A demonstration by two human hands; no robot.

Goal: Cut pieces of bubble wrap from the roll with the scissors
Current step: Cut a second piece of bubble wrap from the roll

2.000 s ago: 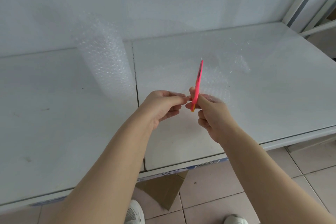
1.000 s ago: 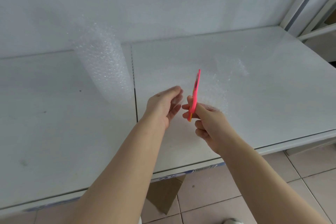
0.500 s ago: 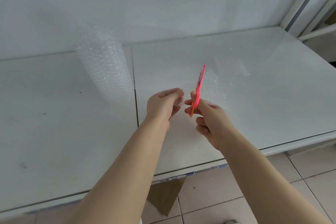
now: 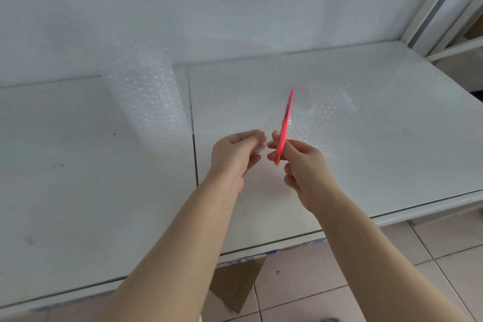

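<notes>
— What is held, and how is it shaped?

— Thin pink scissors (image 4: 285,123) are gripped in the right hand (image 4: 304,167), fingers curled tight round the lower end, the flat plastic body seen edge-on and pointing up and away. Whether the blades are parted cannot be told.

— And the bubble wrap?

— A translucent, dimpled roll (image 4: 146,97) is stood upright on the white table (image 4: 78,178), left of the seam between its two smooth panels. A loose sheet of bubble wrap (image 4: 321,117), nearly see-through, is spread behind the scissors. The left hand (image 4: 235,154) is pinched together on a clear edge just beside the scissors.

— What else is seen?

— Beige floor tiles (image 4: 392,248) and brown cardboard (image 4: 235,285) are seen below the table edge; a white wall (image 4: 209,8) is behind.
</notes>
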